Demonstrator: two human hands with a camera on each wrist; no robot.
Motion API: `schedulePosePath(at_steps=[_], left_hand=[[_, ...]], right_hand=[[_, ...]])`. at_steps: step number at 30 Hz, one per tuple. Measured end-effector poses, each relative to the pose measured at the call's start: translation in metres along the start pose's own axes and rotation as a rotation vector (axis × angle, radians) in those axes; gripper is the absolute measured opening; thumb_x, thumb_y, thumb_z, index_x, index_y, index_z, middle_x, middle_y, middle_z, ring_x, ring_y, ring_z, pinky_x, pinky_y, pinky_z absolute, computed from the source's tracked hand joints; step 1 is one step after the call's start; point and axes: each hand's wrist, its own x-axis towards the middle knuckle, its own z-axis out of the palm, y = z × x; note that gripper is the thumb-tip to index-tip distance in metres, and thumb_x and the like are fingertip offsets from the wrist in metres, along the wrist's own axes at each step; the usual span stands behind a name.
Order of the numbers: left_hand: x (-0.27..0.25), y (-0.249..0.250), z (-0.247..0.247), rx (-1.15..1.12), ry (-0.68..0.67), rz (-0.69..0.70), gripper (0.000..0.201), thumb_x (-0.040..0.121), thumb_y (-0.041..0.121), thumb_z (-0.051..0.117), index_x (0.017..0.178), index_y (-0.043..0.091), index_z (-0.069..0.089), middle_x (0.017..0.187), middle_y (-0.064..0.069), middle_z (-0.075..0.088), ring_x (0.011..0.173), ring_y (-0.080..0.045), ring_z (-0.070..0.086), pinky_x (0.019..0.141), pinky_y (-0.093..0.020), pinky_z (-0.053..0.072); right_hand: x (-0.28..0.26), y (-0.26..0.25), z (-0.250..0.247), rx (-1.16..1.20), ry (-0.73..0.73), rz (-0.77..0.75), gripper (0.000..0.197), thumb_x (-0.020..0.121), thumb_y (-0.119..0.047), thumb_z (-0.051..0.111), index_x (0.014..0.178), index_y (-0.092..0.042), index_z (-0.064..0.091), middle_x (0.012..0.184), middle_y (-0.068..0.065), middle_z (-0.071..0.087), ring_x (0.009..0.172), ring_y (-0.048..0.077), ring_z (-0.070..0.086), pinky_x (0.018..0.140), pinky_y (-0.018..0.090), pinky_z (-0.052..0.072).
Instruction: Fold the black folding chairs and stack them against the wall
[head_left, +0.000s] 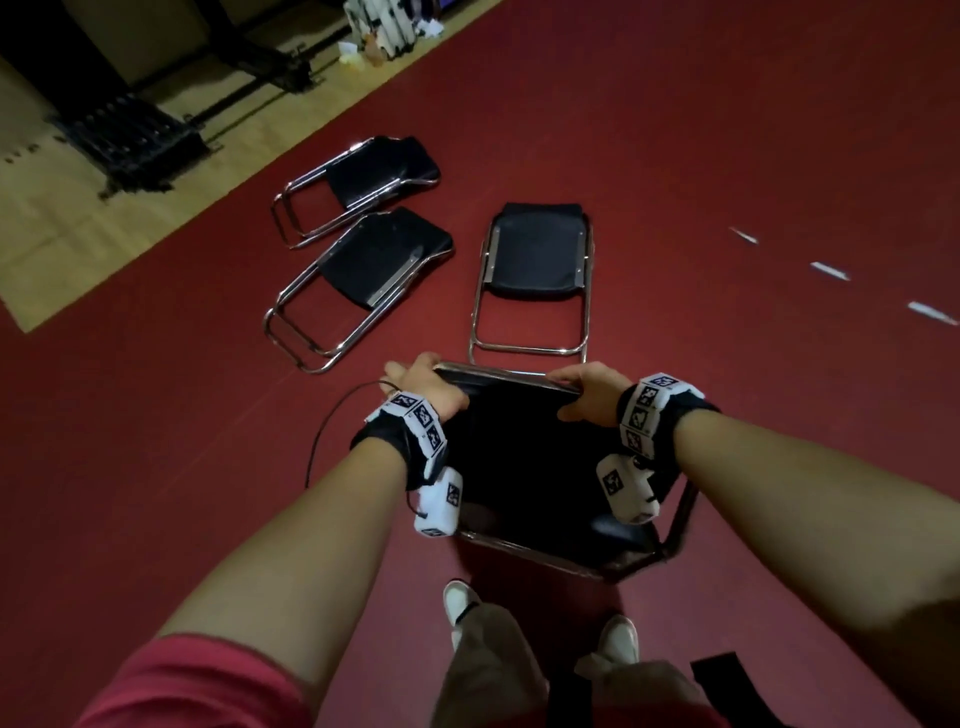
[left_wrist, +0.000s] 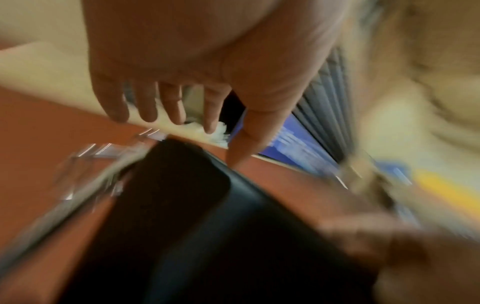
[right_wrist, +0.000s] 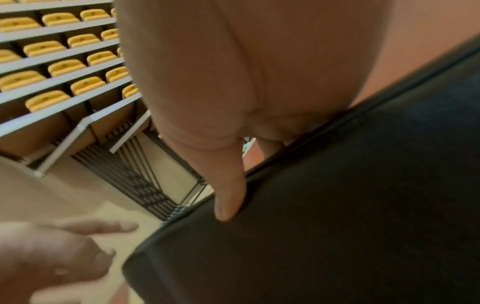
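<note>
Fingers: right hand (head_left: 589, 387) wraps the top rail of the chair (head_left: 540, 467) at centre frame, thumb (right_wrist: 231, 195) pressed on the black pad in the right wrist view. Left hand (head_left: 426, 387) is at the rail's other end, but the left wrist view shows its fingers (left_wrist: 166, 107) spread and straight, clear of the frame: not gripping, by the look of it.

Chair: lower centre of the head view, just ahead of the shoes (head_left: 618, 636), tilted towards the person. Whether it is fully folded I cannot tell; the dark pad hides the hinge.

Others: three folded chairs lie flat on the red floor (head_left: 727, 156). One is at centre (head_left: 535, 260), two are at centre left (head_left: 363, 260) (head_left: 363, 176). All are well apart from any wall, so stacking looks not yet begun.

Weight: judging by thin chrome tube and a padded seat, fairly light; two hands should manage with ease.

Stiffness: tube is rigid, but the frame pivots, so it may swing open or snap closed when lifted.

Slip: polished metal is likely slick, so a full wrap beats a fingertip pinch.

Hold: top rail near both corners, as the right hand has it, or the side tubes away from the hinge.

Risk: fingers caught between seat and legs as they close; legs scraping the floor.

Blur: left wrist view is smeared, so contact there is uncertain.
</note>
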Motion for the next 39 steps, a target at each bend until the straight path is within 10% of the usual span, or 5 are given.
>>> schedulePosePath(at_steps=[12, 19, 27, 39], left_hand=[[0.093, 0.02, 0.01, 0.234, -0.288, 0.362, 0.101, 0.068, 0.046, 0.087, 0.152, 0.033, 0.033, 0.143, -0.01, 0.035, 0.135, -0.035, 0.035, 0.113, -0.042, 0.033], [0.135, 0.024, 0.037, 0.095, -0.299, 0.316, 0.098, 0.023, 0.081, 0.081, 0.109, 0.045, 0.053, 0.117, 0.003, 0.06, 0.108, -0.018, 0.06, 0.102, -0.04, 0.05], [0.114, 0.057, 0.038, -0.094, -0.287, 0.212, 0.073, 0.064, 0.036, 0.094, 0.125, 0.028, 0.055, 0.106, 0.009, 0.063, 0.102, -0.014, 0.061, 0.093, -0.021, 0.043], [0.096, 0.051, 0.061, -0.414, -0.158, 0.001, 0.075, 0.068, 0.055, 0.084, 0.126, 0.013, 0.063, 0.119, -0.001, 0.067, 0.114, -0.021, 0.06, 0.095, -0.028, 0.04]], right_hand=[[0.024, 0.036, -0.023, 0.123, 0.082, 0.239, 0.066, 0.08, -0.006, 0.072, 0.135, -0.04, 0.056, 0.113, -0.011, 0.067, 0.11, 0.013, 0.061, 0.104, 0.026, 0.041], [0.02, 0.069, -0.036, 0.037, 0.184, 0.354, 0.067, 0.069, -0.045, 0.083, 0.13, -0.031, 0.059, 0.12, -0.005, 0.067, 0.11, 0.02, 0.063, 0.097, 0.031, 0.049], [-0.008, 0.157, -0.041, 0.53, 0.46, 0.445, 0.078, 0.069, -0.066, 0.074, 0.132, -0.023, 0.058, 0.127, 0.005, 0.062, 0.116, 0.024, 0.059, 0.099, 0.03, 0.045], [0.009, 0.209, -0.049, 0.855, 0.629, 0.552, 0.116, 0.051, -0.084, 0.067, 0.146, -0.022, 0.043, 0.147, 0.004, 0.047, 0.133, 0.026, 0.047, 0.113, 0.045, 0.037]])
